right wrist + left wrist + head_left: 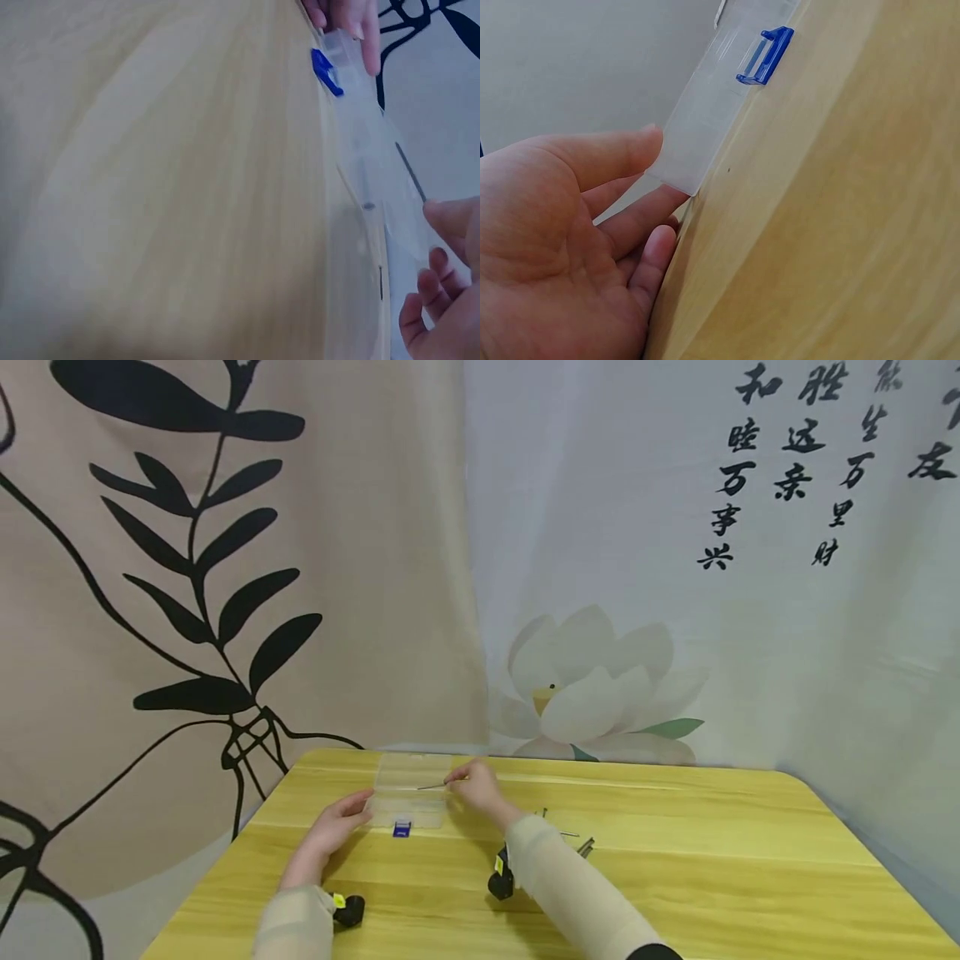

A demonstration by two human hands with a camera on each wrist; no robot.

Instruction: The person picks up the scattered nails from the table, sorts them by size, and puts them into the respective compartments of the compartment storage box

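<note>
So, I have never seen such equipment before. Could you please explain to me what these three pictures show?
There is no robot here, only a person's two bare hands. The widest picture comes from a camera on the head, looking forward and down. The other two come from cameras on the left and right wrists, so the table looks steeply tilted there.

On the table lies an open clear plastic box with a blue latch on its near side. The left hand holds the box at its left edge. The right hand pinches a thin dark rod above the box. More thin, metallic-looking pieces lie beyond the right sleeve, too small to identify.
</note>
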